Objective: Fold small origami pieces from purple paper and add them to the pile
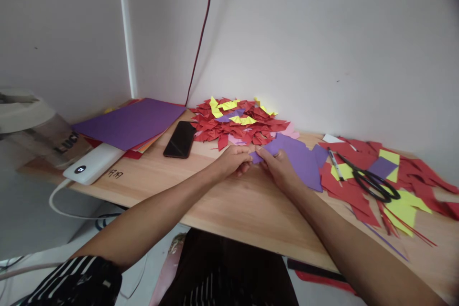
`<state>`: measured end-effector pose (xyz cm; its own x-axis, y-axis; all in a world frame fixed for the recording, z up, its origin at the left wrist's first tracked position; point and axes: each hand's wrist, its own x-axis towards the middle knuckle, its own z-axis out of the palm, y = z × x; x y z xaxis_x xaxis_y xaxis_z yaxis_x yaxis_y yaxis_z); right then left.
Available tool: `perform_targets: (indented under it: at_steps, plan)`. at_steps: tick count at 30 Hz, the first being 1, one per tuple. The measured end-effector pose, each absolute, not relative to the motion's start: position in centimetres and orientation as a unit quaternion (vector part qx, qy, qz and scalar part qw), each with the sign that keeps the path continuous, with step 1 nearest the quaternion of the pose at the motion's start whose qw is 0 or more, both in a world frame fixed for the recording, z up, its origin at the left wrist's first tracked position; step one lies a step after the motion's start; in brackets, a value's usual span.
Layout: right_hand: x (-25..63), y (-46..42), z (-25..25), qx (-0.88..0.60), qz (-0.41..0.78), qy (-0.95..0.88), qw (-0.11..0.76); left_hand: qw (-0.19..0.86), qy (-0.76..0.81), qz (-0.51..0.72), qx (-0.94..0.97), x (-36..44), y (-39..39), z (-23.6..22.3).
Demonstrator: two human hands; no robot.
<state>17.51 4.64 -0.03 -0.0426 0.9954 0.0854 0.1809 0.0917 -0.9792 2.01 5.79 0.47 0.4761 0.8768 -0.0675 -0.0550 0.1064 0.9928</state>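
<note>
My left hand (234, 158) and my right hand (279, 166) meet over a small purple paper piece (256, 157) on the wooden table (222, 205). Both pinch it between curled fingers. A larger purple paper sheet (303, 160) lies just right of my right hand, partly under it. Behind the hands sits a heap of folded red and yellow paper pieces (236, 122).
A black phone (180, 139), a white power bank (93, 164) with a cable, and a stack of purple and coloured sheets (131, 123) lie to the left. Black scissors (375, 182), a pen (335, 164) and red, yellow paper scraps (405, 191) lie to the right. Walls close behind.
</note>
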Motion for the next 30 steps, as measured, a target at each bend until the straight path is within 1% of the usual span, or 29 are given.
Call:
perform_targets:
  at_steps: [6,11,16,21,24,27,30]
  plan:
    - [17.24,4.62,-0.20,-0.520,0.386,-0.581,0.492,0.624,0.370,0.366,0.583,1.99,5.53,0.24]
    - [17.10,4.60,-0.22,-0.534,0.348,-0.596,0.489,0.647,0.309,0.370,0.591,2.12,5.59,-0.26]
    - [17.26,4.87,-0.33,-0.541,0.329,-0.605,0.483,0.631,0.328,0.387,0.586,2.13,5.59,-0.01]
    - [17.53,5.20,-0.50,-0.564,0.323,-0.599,0.468,0.638,0.355,0.380,0.568,1.95,5.52,0.22]
    - [17.55,5.04,-0.22,-0.569,0.347,-0.587,0.460,0.651,0.352,0.383,0.552,1.74,5.54,0.05]
    - [17.54,4.79,0.03,-0.563,0.369,-0.587,0.450,0.664,0.348,0.386,0.538,1.50,5.62,-0.21]
    - [17.57,4.83,-0.13,-0.552,0.360,-0.600,0.454,0.657,0.357,0.389,0.538,1.46,5.65,-0.24]
